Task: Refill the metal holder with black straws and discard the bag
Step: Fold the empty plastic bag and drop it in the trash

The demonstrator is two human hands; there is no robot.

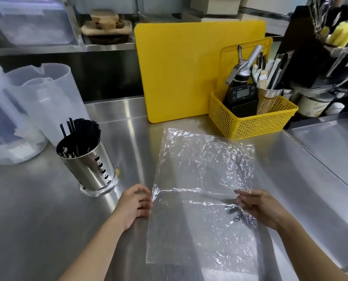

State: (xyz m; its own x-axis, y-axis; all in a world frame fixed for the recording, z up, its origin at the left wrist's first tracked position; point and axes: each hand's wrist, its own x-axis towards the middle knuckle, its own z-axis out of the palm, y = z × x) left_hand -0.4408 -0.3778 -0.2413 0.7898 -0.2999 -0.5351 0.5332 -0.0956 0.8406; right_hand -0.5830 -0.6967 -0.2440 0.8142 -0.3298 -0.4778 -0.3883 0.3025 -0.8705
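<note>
A clear, crinkled plastic bag lies flat on the steel counter, with no straws in it. My left hand pinches its left edge at a crease across the bag. My right hand pinches the right edge at the same crease. To the left stands the perforated metal holder, upright, with a bundle of black straws leaning inside it.
Translucent plastic pitchers stand at the far left behind the holder. A large yellow cutting board leans at the back. A yellow basket with a timer and utensils sits at the back right. A counter seam runs along the right.
</note>
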